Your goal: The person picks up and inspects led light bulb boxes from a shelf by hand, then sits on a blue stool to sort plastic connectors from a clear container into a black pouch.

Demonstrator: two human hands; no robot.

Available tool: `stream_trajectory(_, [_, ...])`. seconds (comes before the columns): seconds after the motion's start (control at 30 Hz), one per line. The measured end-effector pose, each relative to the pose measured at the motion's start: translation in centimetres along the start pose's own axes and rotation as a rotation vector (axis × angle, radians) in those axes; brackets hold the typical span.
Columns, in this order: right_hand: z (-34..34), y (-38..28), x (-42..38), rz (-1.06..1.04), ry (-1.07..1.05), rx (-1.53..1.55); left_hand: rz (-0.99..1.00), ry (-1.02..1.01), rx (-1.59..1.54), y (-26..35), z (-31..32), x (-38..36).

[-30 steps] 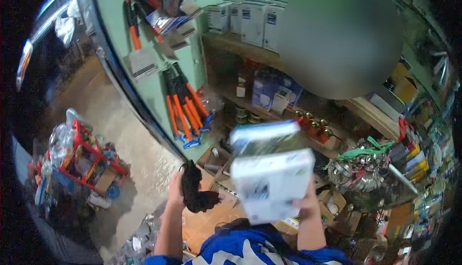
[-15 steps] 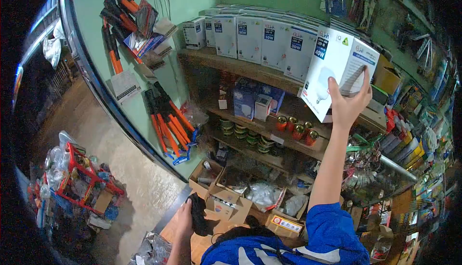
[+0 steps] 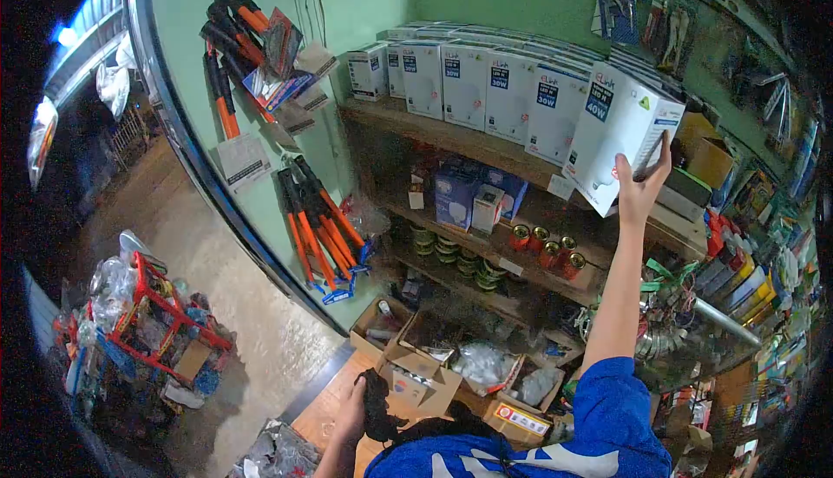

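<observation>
My right hand (image 3: 642,185) grips a white LED bulb box (image 3: 600,135) marked 40W, thumb on its front and fingers along its side. The box sits at the right end of a row of similar white 30W bulb boxes (image 3: 508,96) on the upper shelf, its lower corner jutting past the shelf front. Low in the view, my left hand (image 3: 351,415) is closed around a dark, crumpled cloth (image 3: 379,404), held near my body.
Below are a wooden shelf (image 3: 451,135) edge, blue bulb boxes (image 3: 455,200), red jars with gold lids (image 3: 549,255), and open cardboard boxes (image 3: 421,374) on the floor. Orange-handled tools (image 3: 317,226) hang on the green wall. A red rack (image 3: 169,322) stands left.
My right hand has moved the 40W box back toward the shelf row, turning its front to line up more with the neighbouring boxes. The left hand still holds the cloth. The view has shifted slightly.
</observation>
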State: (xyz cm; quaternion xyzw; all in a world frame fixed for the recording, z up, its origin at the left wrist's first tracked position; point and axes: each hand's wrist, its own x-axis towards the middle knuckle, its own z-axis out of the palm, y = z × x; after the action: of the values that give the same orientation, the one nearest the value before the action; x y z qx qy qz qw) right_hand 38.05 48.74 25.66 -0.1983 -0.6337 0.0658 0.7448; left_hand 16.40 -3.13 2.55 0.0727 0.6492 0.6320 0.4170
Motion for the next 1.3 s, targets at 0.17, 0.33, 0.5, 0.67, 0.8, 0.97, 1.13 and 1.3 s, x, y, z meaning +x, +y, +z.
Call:
stream_trajectory(0.17, [-0.3,0.7,-0.8,0.064,-0.057,0.099,-0.06,-0.045,0.0,-0.7,0.8,0.6])
stream_trajectory(0.33, [-0.4,1.6,-0.3,0.041,0.037,-0.246,-0.1,-0.087,0.036,-3.6,0.4,2.6])
stream_trajectory(0.5, [0.0,2.6,0.4,-0.074,0.114,-0.539,-0.078,-0.042,0.114,-8.2,-0.6,5.5])
stream_trajectory(0.67, [0.7,3.4,1.1,-0.064,0.141,-0.626,-0.117,-0.107,-0.01,-7.1,0.7,5.2])
stream_trajectory(0.8, [1.4,4.8,1.0,-0.059,0.162,-0.559,-0.024,-0.033,0.059,-6.5,1.0,6.8])
stream_trajectory(0.97, [1.4,6.2,0.7,-0.061,0.138,-0.562,0.082,0.022,0.006,0.1,3.4,8.0])
stream_trajectory(1.13, [1.5,6.8,0.0,-0.054,0.094,-0.547,0.075,0.087,0.035,2.3,6.4,10.2])
stream_trajectory(1.3, [2.5,1.4,-0.5,-0.065,-0.09,-0.688,0.031,-0.032,-0.015,-0.3,9.3,13.0])
